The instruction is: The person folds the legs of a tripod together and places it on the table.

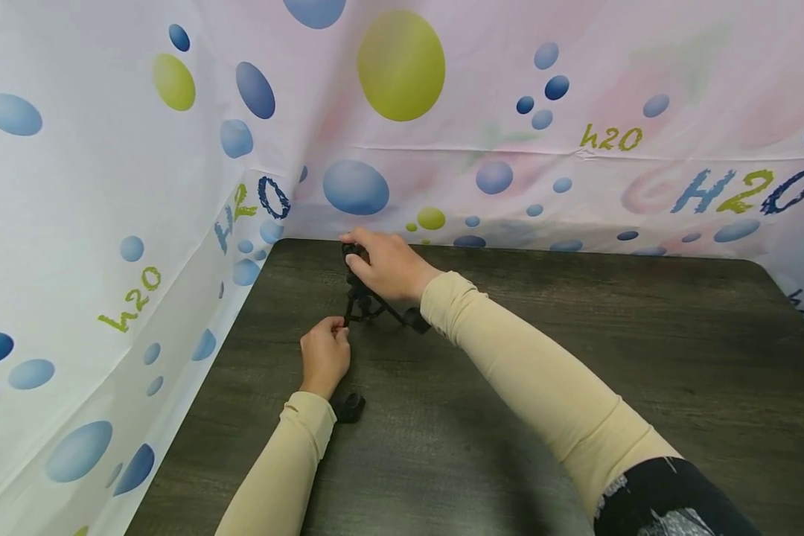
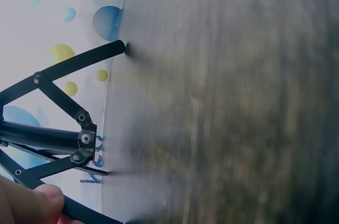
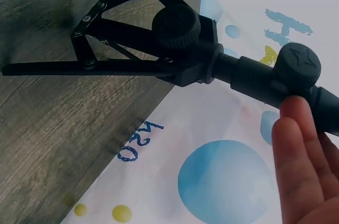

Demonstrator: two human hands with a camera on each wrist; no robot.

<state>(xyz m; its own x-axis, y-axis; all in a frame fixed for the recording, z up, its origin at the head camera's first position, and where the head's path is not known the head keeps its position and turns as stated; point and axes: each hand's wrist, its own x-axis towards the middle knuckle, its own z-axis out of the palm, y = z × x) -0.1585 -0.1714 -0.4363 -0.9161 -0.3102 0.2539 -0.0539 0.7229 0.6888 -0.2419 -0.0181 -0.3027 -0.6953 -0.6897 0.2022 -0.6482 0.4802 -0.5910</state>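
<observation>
A black tabletop tripod stands near the far left corner of the table, its legs spread. My right hand grips its upper column; in the right wrist view the fingertips lie against the tube, just under a round knob. A second knob sits lower, at the collar where the legs hinge. With thumb and fingers, my left hand pinches one leg from the near side. Hinged braces join the legs to the centre tube in the left wrist view.
The dark wood-grain table stretches off to the right. A white curtain with blue and green dots rises behind the table and along its left edge. Small black devices sit at the left wrist and right wrist.
</observation>
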